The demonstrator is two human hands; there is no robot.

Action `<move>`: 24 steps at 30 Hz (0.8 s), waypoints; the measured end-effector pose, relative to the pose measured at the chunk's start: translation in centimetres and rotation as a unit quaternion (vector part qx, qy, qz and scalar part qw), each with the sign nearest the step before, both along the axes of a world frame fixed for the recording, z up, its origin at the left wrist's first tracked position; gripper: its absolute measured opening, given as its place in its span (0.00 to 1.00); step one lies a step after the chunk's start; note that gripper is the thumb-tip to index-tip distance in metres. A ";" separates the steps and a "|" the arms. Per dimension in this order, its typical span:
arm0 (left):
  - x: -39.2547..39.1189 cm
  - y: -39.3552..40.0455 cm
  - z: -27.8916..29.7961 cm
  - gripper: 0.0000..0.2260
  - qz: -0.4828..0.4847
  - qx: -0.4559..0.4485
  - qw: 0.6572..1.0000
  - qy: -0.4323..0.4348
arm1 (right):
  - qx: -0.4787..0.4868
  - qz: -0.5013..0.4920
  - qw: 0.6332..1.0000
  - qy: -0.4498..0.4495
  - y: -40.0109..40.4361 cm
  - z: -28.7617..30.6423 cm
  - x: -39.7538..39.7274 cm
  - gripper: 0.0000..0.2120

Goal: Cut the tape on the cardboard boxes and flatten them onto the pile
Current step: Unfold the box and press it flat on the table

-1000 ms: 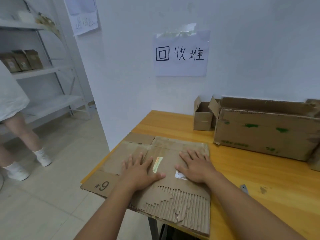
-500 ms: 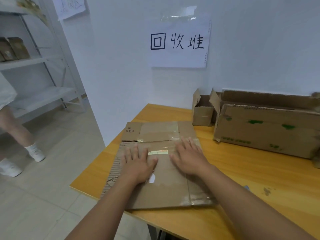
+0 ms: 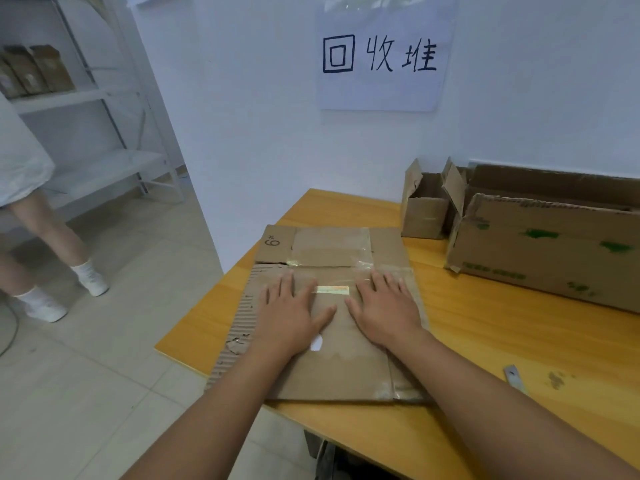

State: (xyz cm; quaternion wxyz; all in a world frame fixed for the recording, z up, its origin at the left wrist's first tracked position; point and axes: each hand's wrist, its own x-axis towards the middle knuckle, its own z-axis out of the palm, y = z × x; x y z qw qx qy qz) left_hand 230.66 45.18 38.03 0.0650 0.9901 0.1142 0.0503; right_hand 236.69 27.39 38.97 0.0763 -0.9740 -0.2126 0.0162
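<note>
A flattened cardboard box (image 3: 332, 372) marked "6#" lies on the left end of the orange table (image 3: 519, 341), under a handwritten paper sign (image 3: 381, 57) on the wall. My left hand (image 3: 289, 311) and my right hand (image 3: 384, 306) press flat on it, palms down, fingers straight and spread, either side of a small yellow label (image 3: 332, 289). Clear tape covers its far flap. A small open box (image 3: 424, 206) and a long open box (image 3: 550, 244) with green marks stand at the back right.
A small metal blade (image 3: 516, 377) lies on the table right of my right forearm. Another person's legs (image 3: 45, 244) in white shoes stand on the tiled floor at the left. White shelving (image 3: 90, 95) with brown packages is behind them. The table's left edge drops to the floor.
The flattened box was turned round and slid further onto the table; one second ago it hung over the front edge. Both hands stay pressed flat on it and moved with it.
</note>
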 end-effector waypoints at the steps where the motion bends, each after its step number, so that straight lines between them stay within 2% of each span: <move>1: -0.3 -0.2 0.2 0.31 0.004 0.017 1.000 -0.026 | -0.006 0.010 1.000 0.012 -0.3 0.0 -0.8 0.31; 4: -1.2 -0.4 0.5 0.31 -0.021 -0.009 1.000 -0.012 | -0.013 0.039 0.997 0.069 -1.5 -0.5 -3.1 0.34; 6: -2.0 -0.4 0.2 0.35 -0.041 -0.049 0.997 0.049 | -0.005 0.043 0.996 0.078 -2.1 -0.8 -4.2 0.35; 8: -2.7 -0.5 -0.3 0.40 -0.049 -0.050 0.995 0.075 | 0.008 0.040 0.997 0.070 -2.1 -1.0 -4.7 0.36; 13: -2.9 -0.7 -1.4 0.42 -0.037 -0.033 0.996 0.071 | -0.006 0.048 0.995 0.082 -2.0 -0.2 -3.4 0.31; 16: -2.9 -0.7 -1.4 0.41 -0.037 -0.034 0.996 0.069 | 0.021 0.037 0.998 0.043 -1.1 1.3 -0.3 0.26; 21: -2.8 -0.5 -0.6 0.42 -0.042 -0.055 0.994 0.086 | 0.005 0.011 0.997 0.078 0.4 0.2 3.5 0.32; 24: -1.5 -0.2 0.6 0.40 -0.022 -0.078 0.992 0.096 | 0.003 0.009 0.998 0.068 0.3 -1.3 3.9 0.33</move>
